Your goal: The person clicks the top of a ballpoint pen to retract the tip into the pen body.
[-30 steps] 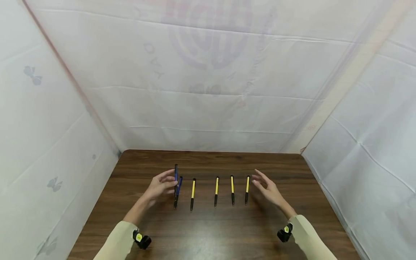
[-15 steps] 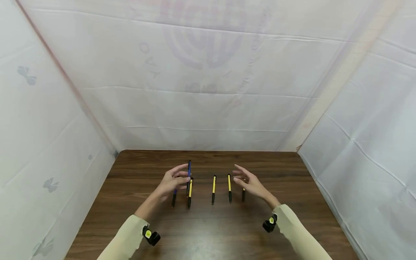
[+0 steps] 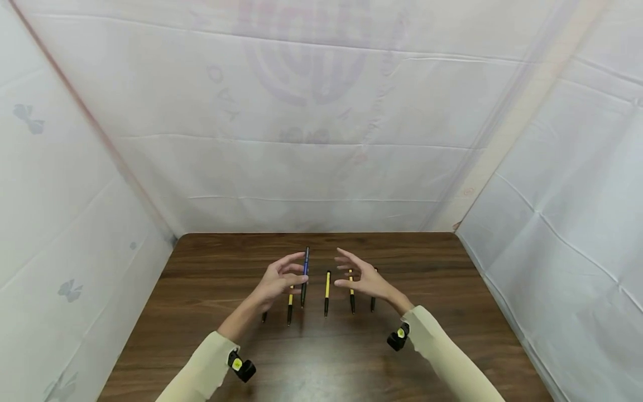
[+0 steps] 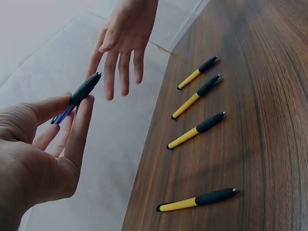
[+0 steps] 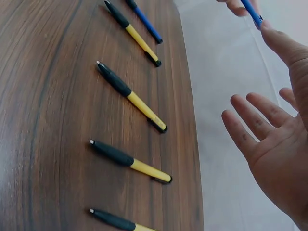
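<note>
Left hand [image 3: 279, 281] pinches the blue pen [image 3: 305, 268] up in the air, over the yellow pens [image 3: 327, 283] on the tabletop [image 3: 201, 268]. Right hand [image 3: 365, 279] is near, fingers spread, holding nothing. Pass it slowly, keeping the pinch firm.

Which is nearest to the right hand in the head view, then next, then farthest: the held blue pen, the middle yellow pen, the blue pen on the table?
From the right hand:
1. Middle yellow pen, on the table just left of it.
2. Held blue pen, gripped by the left hand.
3. Blue pen on the table, far left, mostly hidden.
</note>
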